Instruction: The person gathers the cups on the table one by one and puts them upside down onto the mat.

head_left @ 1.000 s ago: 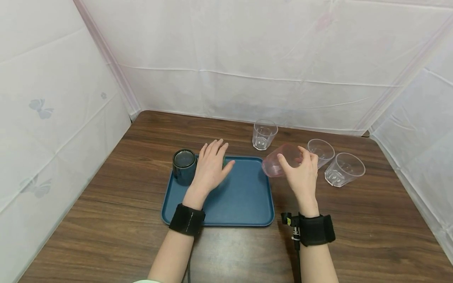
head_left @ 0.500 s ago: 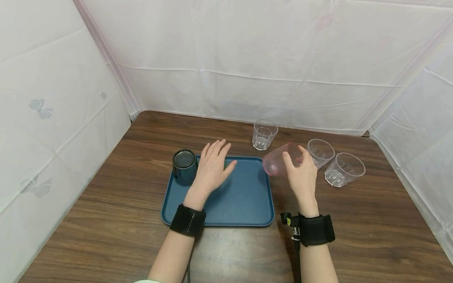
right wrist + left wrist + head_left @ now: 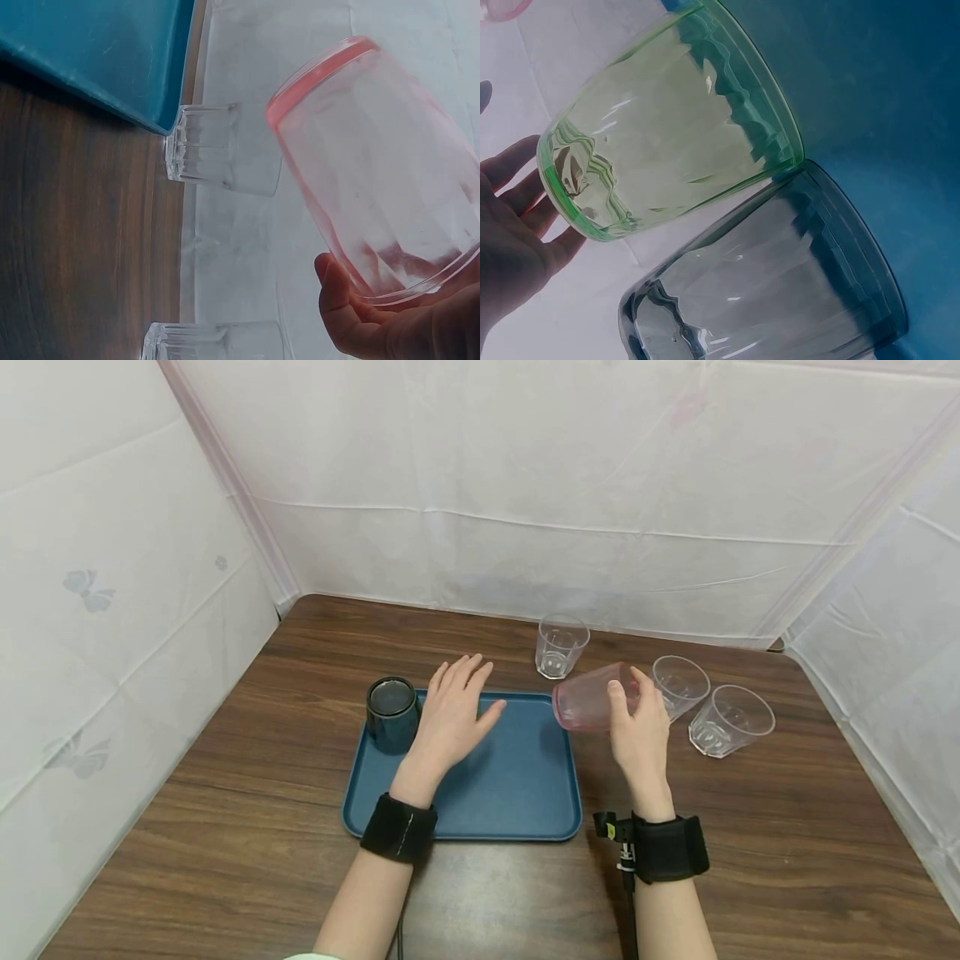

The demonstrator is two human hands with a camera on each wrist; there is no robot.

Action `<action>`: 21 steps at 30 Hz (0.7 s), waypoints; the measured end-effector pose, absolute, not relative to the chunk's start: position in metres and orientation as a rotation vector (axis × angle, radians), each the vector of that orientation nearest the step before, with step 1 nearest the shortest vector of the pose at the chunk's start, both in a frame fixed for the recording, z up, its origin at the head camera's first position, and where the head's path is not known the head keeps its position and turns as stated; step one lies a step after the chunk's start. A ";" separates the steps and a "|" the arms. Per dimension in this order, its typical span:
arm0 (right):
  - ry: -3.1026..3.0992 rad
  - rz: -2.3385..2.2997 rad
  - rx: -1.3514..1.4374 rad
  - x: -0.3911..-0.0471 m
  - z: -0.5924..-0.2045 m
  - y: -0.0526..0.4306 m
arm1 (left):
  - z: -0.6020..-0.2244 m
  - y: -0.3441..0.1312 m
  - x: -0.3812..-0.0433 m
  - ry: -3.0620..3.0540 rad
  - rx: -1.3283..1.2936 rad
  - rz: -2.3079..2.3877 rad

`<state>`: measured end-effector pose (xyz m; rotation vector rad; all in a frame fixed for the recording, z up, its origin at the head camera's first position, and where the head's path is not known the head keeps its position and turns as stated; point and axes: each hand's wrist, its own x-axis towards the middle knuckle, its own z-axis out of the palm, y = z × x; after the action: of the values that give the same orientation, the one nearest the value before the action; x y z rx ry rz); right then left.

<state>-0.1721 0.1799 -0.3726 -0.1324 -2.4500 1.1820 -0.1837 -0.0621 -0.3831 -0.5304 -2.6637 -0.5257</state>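
My right hand (image 3: 641, 727) grips a translucent pink cup (image 3: 588, 700) near its rim and holds it tilted on its side, raised by the tray's right edge. The cup's thick base points left in the head view. My left hand (image 3: 450, 714) is over the left part of the blue tray (image 3: 517, 785), fingers outstretched. In the left wrist view a green cup (image 3: 667, 127) stands upside down on the tray, with fingertips close by its base; contact is unclear. Beside it is an upside-down dark grey cup (image 3: 392, 718). From the head, my left hand hides the green cup.
Three clear cups stand upright on the wooden table (image 3: 247, 793): one (image 3: 561, 647) behind the tray, a second (image 3: 681, 683) past my right hand, and a third (image 3: 727, 722) to its right. White sheeting (image 3: 465, 560) encloses the back and sides.
The pink cup has been turned closer to horizontal as my right hand rotated. My left hand has shifted a little to the right, and the bit of green beside it is now covered.
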 end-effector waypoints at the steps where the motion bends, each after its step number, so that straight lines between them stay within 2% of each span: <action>1: -2.447 1.180 -0.128 -0.172 -0.373 0.180 | -0.383 -0.062 -0.184 -2.663 -0.531 -0.528; 21: -2.423 1.208 -0.085 -0.172 -0.372 0.175 | -0.373 -0.057 -0.179 -2.623 -0.570 -0.604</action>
<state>-0.1722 0.1754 -0.3723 -0.0849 -2.4231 1.2079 -0.1793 -0.0570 -0.3734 -0.5696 -2.6234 -0.6038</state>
